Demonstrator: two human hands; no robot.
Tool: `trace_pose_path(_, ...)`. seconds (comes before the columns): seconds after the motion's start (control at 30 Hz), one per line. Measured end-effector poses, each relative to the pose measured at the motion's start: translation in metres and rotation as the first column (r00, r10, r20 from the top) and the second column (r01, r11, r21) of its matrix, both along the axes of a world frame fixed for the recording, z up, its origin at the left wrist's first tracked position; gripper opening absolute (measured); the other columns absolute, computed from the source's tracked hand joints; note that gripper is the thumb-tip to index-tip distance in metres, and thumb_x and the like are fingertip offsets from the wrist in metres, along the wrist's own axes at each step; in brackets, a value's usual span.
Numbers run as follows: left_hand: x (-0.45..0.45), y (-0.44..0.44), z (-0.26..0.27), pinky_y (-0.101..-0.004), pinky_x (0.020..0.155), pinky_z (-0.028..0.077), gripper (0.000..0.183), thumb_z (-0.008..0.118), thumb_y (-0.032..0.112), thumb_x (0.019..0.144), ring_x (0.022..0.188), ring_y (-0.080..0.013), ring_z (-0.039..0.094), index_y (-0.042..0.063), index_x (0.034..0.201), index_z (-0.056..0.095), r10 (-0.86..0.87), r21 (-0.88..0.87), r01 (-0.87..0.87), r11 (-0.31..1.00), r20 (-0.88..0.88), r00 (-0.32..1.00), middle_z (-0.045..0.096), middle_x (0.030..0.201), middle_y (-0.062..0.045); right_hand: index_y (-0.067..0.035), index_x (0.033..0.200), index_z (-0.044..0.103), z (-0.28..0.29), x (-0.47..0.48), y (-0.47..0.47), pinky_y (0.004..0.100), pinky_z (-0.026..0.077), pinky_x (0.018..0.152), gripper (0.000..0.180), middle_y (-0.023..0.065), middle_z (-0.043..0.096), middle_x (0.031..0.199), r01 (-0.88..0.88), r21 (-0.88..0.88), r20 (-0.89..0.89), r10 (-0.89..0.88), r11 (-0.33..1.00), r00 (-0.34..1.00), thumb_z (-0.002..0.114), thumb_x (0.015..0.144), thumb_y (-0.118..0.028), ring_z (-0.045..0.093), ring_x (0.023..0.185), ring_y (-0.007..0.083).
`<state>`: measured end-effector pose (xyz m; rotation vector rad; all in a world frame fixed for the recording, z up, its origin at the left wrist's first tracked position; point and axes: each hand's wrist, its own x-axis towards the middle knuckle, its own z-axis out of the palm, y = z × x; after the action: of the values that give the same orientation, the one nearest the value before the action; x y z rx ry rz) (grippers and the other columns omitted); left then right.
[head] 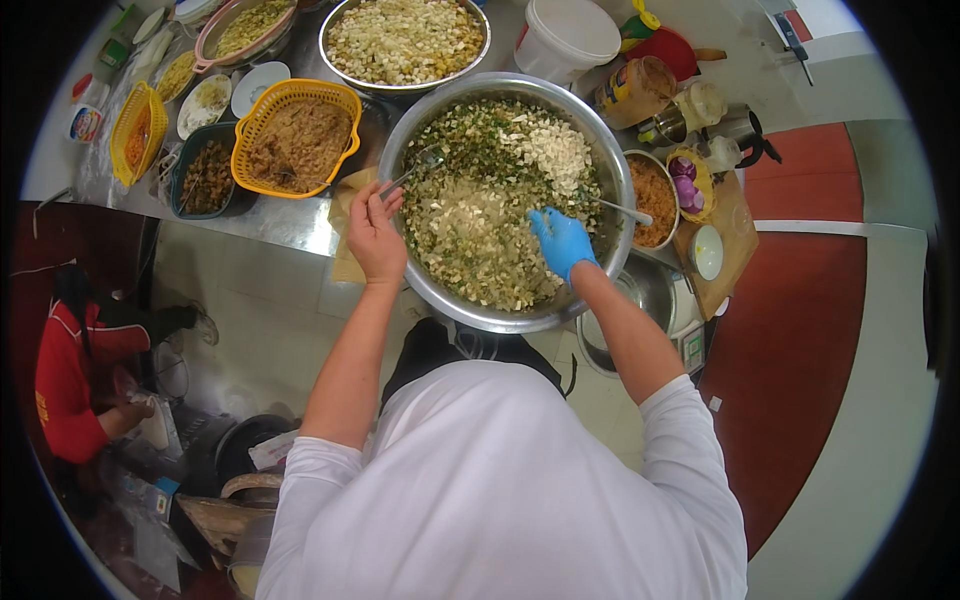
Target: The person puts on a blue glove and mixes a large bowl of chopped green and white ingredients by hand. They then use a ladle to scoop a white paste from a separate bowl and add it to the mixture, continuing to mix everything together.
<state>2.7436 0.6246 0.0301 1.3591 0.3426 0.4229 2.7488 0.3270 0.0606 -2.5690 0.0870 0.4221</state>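
Observation:
A large stainless steel bowl point(621, 259) lies before me, filled with a chopped mixture point(465, 247) of greens and pale bits. White diced pieces point(551, 154) are heaped on its upper right side. My left hand point(377, 240) is bare and grips a metal spoon point(412, 171) by its handle at the left rim. The spoon's head is over the mixture. My right hand point(564, 244), in a blue glove, is inside the bowl with its fingers curled low at the mixture. Whether they hold anything is unclear. Another spoon point(626, 211) leans on the right rim, its handle pointing outward.
Behind the bowl stand a basin of diced food point(405, 45) and a white bucket point(566, 37). Left are a yellow basket of brown paste point(300, 142) and a dark green container point(206, 180). Right is a pot of shredded food point(652, 202). A person in red point(71, 375) sits lower left.

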Motion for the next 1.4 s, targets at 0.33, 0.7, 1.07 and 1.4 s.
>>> trace_pose_path(0.33,-0.001,0.01,0.014,-0.0329,0.099,0.062,0.031,0.058,0.006,0.109,0.11,-0.0263,0.075,-0.013,0.132,0.065,-0.033,-0.112,0.015,0.994,-0.159,0.987,0.073,0.121,-0.022,-0.01,0.144,0.059,-0.013,0.09,-0.035,0.0461,0.043,0.114,0.041,0.0241,0.057,0.143,-0.05,0.207,0.287,-0.012,0.977,0.958,0.056,0.104,-0.021,0.057,0.131,0.0387)
trace_pose_path(0.7,0.002,0.006,0.003,-0.0345,0.09,0.066,0.024,0.054,0.01,0.112,0.105,-0.028,0.076,-0.008,0.122,0.065,-0.016,-0.16,0.0,0.987,-0.101,0.995,0.071,0.115,-0.019,-0.034,0.162,0.044,-0.041,0.084,0.078,0.0727,0.017,0.124,0.075,0.0155,0.027,0.174,-0.27,-0.185,0.021,0.278,0.945,0.96,0.059,0.097,-0.068,0.027,0.159,0.0437)
trace_pose_path(1.07,0.003,0.003,0.011,-0.028,0.08,0.064,0.032,0.062,0.009,0.108,0.088,-0.0213,0.078,-0.011,0.132,0.065,0.036,-0.116,-0.056,0.992,-0.173,0.984,0.076,0.101,-0.017,-0.044,0.155,0.051,-0.025,0.026,0.057,0.0688,-0.002,0.129,0.064,0.003,0.035,0.172,-0.825,-0.322,0.068,0.881,0.464,0.469,0.065,0.095,-0.061,0.021,0.163,0.0312)
trace_pose_path(1.4,0.006,0.009,0.021,-0.0281,0.084,0.064,0.034,0.07,0.0,0.1,0.093,-0.0206,0.078,-0.011,0.132,0.066,0.021,-0.238,-0.073,0.968,-0.211,0.977,0.078,0.104,-0.02,-0.041,0.166,0.031,-0.011,-0.005,0.04,0.0611,0.011,0.13,0.085,0.0125,0.019,0.177,-0.602,-0.26,-0.137,0.588,0.755,0.797,0.071,0.093,-0.058,0.024,0.16,0.0433)
